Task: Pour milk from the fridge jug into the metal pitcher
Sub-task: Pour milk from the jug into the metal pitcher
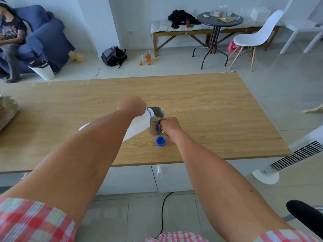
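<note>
A white plastic milk jug point(138, 125) with a blue neck ring is tipped to the right, its mouth over the rim of the metal pitcher point(155, 119). Milk runs from the mouth into the pitcher, which holds white milk. My left hand point(131, 106) grips the jug from above near its neck. My right hand point(170, 126) holds the pitcher's handle on its right side. The pitcher stands upright on the wooden table point(209, 110). The jug's blue cap point(160, 141) lies open side up on the table just in front of the pitcher.
A pale bundle point(7, 110) lies at the table's left edge. A white tower fan point(297, 154) stands right of the table. A person sits in a blue armchair point(43, 35) at far left. A bench, round table point(219, 20) and white chair point(257, 37) stand behind.
</note>
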Available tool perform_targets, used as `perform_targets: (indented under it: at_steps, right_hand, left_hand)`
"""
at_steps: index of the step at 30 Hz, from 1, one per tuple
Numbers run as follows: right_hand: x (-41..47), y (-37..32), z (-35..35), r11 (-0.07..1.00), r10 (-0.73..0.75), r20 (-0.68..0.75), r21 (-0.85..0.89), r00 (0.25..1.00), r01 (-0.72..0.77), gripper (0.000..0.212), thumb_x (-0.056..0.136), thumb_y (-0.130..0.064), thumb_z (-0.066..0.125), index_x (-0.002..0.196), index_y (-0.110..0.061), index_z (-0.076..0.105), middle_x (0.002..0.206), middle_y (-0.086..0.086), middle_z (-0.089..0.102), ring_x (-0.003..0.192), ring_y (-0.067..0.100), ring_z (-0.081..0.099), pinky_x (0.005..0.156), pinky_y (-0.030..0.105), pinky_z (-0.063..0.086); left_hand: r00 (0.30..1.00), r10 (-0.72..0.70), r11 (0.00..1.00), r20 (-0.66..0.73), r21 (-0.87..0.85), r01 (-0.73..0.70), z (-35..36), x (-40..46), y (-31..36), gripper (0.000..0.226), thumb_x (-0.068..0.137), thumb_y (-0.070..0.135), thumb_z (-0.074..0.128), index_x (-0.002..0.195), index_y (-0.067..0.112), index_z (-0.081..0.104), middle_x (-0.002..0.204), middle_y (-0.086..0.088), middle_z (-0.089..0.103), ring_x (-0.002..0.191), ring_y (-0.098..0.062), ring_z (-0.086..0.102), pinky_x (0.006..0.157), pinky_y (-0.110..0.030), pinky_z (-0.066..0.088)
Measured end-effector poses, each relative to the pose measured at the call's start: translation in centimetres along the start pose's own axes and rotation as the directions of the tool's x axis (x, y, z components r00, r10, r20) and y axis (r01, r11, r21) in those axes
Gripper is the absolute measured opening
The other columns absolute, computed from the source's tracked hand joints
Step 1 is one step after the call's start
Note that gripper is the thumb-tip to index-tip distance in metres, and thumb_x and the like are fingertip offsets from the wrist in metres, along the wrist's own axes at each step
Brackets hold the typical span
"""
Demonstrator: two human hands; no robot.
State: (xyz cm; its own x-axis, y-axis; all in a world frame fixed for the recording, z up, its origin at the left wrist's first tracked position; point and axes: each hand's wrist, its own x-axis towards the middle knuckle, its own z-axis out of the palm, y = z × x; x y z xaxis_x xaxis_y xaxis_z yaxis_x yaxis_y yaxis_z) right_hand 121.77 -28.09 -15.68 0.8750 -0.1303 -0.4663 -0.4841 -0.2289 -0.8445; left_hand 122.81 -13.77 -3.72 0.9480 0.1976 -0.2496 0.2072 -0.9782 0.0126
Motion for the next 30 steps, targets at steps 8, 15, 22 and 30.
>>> perform_targets:
  at_steps: [8,15,22,30]
  right_hand:
    - [-0.15,-0.02,-0.01,1.000,0.007,-0.005,-0.004,1.000,-0.007,0.027,0.092,-0.005,0.047,0.097,-0.003,0.073,0.083,0.009,0.061,0.063,0.018,0.045,0.054,0.029,0.036]
    - [-0.31,-0.07,-0.15,1.000,-0.016,0.008,-0.005,1.000,0.016,0.022,0.090,-0.003,0.046,0.086,-0.011,0.067,0.077,0.006,0.058,0.061,0.018,0.042,0.056,0.029,0.035]
    - [-0.25,-0.06,-0.20,1.000,-0.019,0.011,0.005,1.000,0.019,0.023,0.090,-0.002,0.045,0.084,-0.011,0.065,0.069,0.003,0.054,0.059,0.017,0.039,0.052,0.028,0.033]
    - [-0.28,-0.06,-0.23,1.000,-0.015,0.009,-0.003,1.000,0.015,0.022,0.091,-0.003,0.046,0.086,-0.011,0.066,0.076,0.005,0.055,0.061,0.017,0.041,0.053,0.029,0.035]
  left_hand:
    - [1.000,0.001,1.000,-0.003,0.014,-0.001,0.11,0.22,-0.03,0.041,0.100,0.023,0.035,0.128,0.007,0.060,0.125,-0.018,0.062,0.111,-0.036,0.061,0.093,-0.044,0.048]
    - [1.000,0.012,1.000,-0.006,0.017,-0.011,0.21,0.53,-0.01,0.040,0.099,0.022,0.036,0.127,0.007,0.061,0.124,-0.017,0.062,0.109,-0.036,0.061,0.087,-0.042,0.047]
    - [1.000,0.015,0.999,-0.006,0.042,-0.015,0.26,0.69,0.03,0.041,0.101,0.024,0.036,0.129,0.007,0.060,0.125,-0.018,0.061,0.110,-0.037,0.060,0.083,-0.042,0.044]
    - [1.000,0.011,0.999,-0.005,0.033,-0.011,0.26,0.68,0.09,0.042,0.100,0.024,0.035,0.130,0.006,0.059,0.126,-0.018,0.061,0.111,-0.037,0.060,0.091,-0.045,0.048]
